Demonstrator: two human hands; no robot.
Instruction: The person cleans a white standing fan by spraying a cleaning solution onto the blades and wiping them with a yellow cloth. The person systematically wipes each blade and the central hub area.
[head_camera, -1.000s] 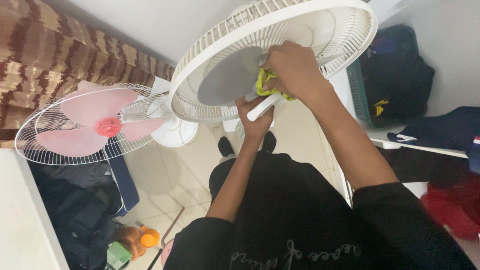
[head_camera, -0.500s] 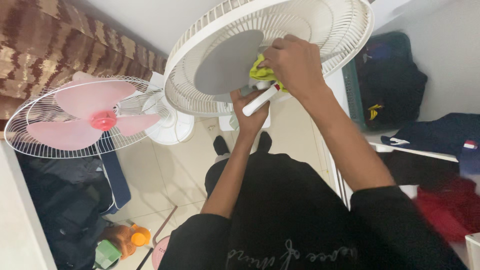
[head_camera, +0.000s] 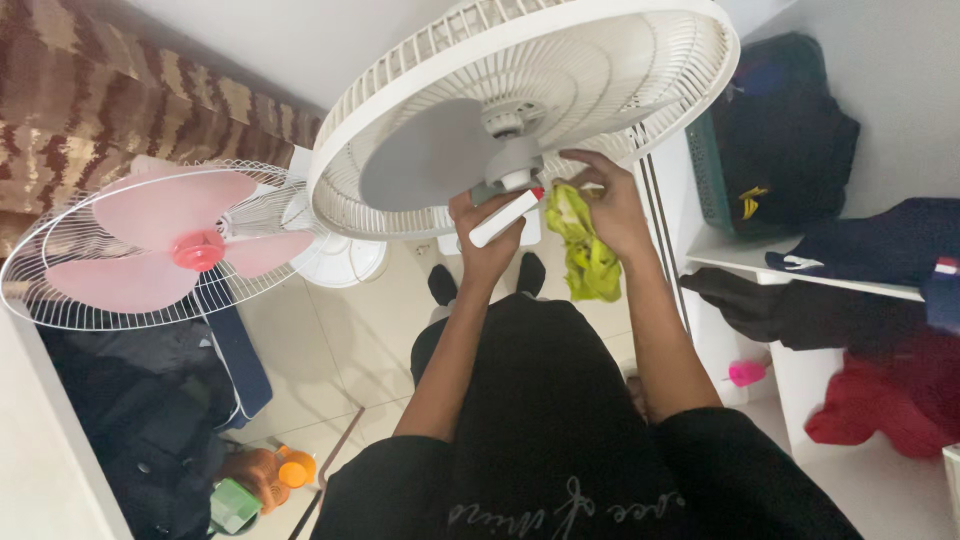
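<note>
My left hand (head_camera: 487, 232) gripped the white stem (head_camera: 505, 216) just under the white fan (head_camera: 520, 110), fingers closed round it, holding the head up before me. My right hand (head_camera: 610, 205) pinched a yellow-green cloth (head_camera: 585, 250) at the grey hub (head_camera: 515, 160). I judged it best to keep the stem steady and wipe lightly, clear of the grille.

Open floor (head_camera: 350, 340) lies below the hands; the pink fan (head_camera: 160, 245) crowds the left, white shelves (head_camera: 800, 270) hem the right.
</note>
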